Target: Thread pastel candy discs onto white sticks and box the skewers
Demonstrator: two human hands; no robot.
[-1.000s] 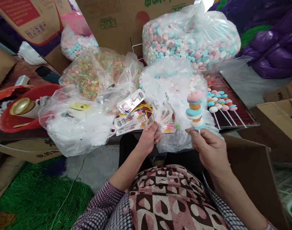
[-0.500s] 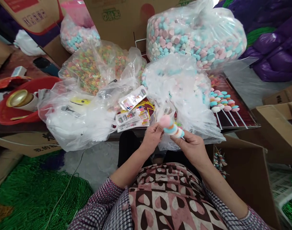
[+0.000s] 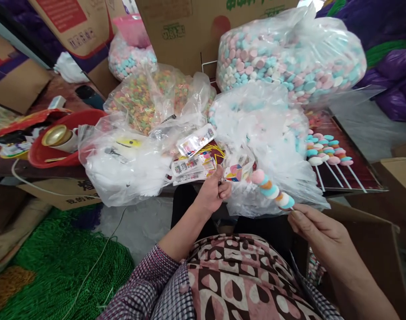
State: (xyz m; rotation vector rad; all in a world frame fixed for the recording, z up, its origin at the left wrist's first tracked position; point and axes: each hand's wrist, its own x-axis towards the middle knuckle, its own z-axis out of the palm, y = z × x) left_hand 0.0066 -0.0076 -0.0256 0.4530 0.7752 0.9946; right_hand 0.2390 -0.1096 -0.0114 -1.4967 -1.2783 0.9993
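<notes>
My right hand [image 3: 318,226] is closed, thumb and fingers pinching the lower end of a marshmallow skewer [image 3: 270,189]. Pink, blue, white and orange-brown pieces are threaded along it, slanting up to the left. My left hand [image 3: 213,190] is closed too, with a small colourful printed card [image 3: 232,173] sticking out at its fingertips; how it is gripped is partly hidden. Printed packets [image 3: 193,166] lie on the table just beyond that hand, beside yellow twist ties [image 3: 218,151]. An open clear bag of marshmallows [image 3: 256,120] sits behind the skewer.
Finished-looking skewers [image 3: 329,151] lie at the table's right edge. Large bags of marshmallows [image 3: 289,58] and gummy candy [image 3: 139,98] stand behind. Left are a white-filled bag [image 3: 129,164] and a red basin [image 3: 36,153]. A cardboard box [image 3: 366,249] is below right.
My right hand has drawn the skewer to the right, away from my left hand, which no longer touches it. The printed card now shows at my left fingertips. The view has shifted slightly.
</notes>
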